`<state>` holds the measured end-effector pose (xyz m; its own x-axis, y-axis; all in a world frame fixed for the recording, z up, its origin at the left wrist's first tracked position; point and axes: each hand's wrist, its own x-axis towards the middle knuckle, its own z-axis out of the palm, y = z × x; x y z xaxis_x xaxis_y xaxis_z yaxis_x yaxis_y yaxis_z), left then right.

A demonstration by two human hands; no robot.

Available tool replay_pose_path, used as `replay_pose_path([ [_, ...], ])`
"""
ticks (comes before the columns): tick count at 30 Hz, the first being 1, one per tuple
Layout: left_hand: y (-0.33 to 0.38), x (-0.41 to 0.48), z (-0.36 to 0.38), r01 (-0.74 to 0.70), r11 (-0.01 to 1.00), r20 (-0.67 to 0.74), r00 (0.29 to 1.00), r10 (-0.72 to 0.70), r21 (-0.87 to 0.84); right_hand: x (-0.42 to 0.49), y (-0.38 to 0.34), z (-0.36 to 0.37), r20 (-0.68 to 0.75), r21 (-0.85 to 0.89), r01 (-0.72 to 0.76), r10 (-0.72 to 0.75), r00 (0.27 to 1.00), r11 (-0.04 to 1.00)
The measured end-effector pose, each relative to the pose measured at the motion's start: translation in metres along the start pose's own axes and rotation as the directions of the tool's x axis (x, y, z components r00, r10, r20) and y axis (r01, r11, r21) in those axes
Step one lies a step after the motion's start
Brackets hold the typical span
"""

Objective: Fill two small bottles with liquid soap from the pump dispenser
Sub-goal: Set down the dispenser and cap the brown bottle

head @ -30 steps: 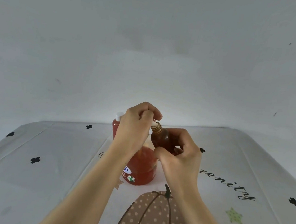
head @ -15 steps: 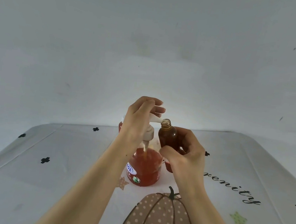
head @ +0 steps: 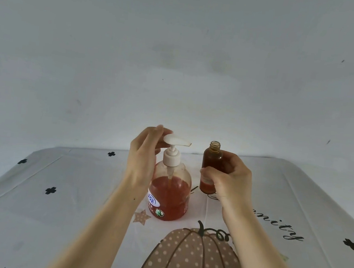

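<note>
Pale grey wall [head: 180,47] is filling the background, and below it the counter [head: 33,228] is lying under a white tablecloth [head: 296,188] printed with black clovers [head: 50,190], a dotted star [head: 141,217], cursive lettering [head: 281,227] and a large dotted pumpkin [head: 192,258] at the near edge.

Midway between the left and right edges, just beyond the pumpkin, the pump dispenser [head: 169,193] is standing upright, its clear body holding red liquid soap to roughly two thirds. Its white pump head [head: 176,142] is sitting raised, with the nozzle pointing toward the right edge.

The left hand [head: 144,156] is hovering at the rear of the pump head with its fingers [head: 161,129] loosely extended and holding nothing; whether they are touching the pump head, I cannot tell.

The right hand [head: 230,180] is gripping the small amber bottle [head: 212,161] to the right of the dispenser, thumb across the front and fingers curled round its far side. That bottle is standing upright and uncapped, its threaded neck clear of the nozzle tip, with a band of red soap showing at its bottom. Whether its base is resting on the counter, I cannot tell.
</note>
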<state>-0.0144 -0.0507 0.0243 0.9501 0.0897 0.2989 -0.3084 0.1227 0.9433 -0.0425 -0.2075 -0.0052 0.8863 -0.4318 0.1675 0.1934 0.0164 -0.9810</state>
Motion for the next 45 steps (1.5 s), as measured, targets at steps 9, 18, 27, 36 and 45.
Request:
replay_pose_path([
  [9, -0.015, -0.018, -0.005, -0.07, 0.997, 0.173, 0.983, 0.065, 0.02, 0.004, 0.023, -0.001, -0.03, -0.073, -0.049, 0.047, 0.998, 0.996],
  [18, -0.032, -0.023, -0.018, -0.052, 0.93, 0.264, 0.963, -0.05, 0.364, 0.005, 0.027, -0.001, -0.015, -0.136, -0.055, 0.053, 0.998, 0.989],
  [27, -0.031, -0.026, -0.023, -0.147, 0.771, 0.281, 0.959, -0.043, 0.619, 0.002, 0.027, -0.001, 0.01, -0.211, -0.005, 0.007, 1.0, 0.977],
  [36, -0.026, -0.033, -0.024, -0.137, 0.72, 0.228, 0.973, -0.029, 0.68, -0.002, 0.022, 0.003, 0.029, -0.207, -0.008, 0.015, 0.999, 0.978],
  [45, -0.007, -0.027, -0.06, -0.028, 0.784, 0.063, 0.998, -0.015, 0.62, -0.002, 0.025, 0.007, 0.009, -0.214, -0.005, 0.007, 1.0, 0.977],
])
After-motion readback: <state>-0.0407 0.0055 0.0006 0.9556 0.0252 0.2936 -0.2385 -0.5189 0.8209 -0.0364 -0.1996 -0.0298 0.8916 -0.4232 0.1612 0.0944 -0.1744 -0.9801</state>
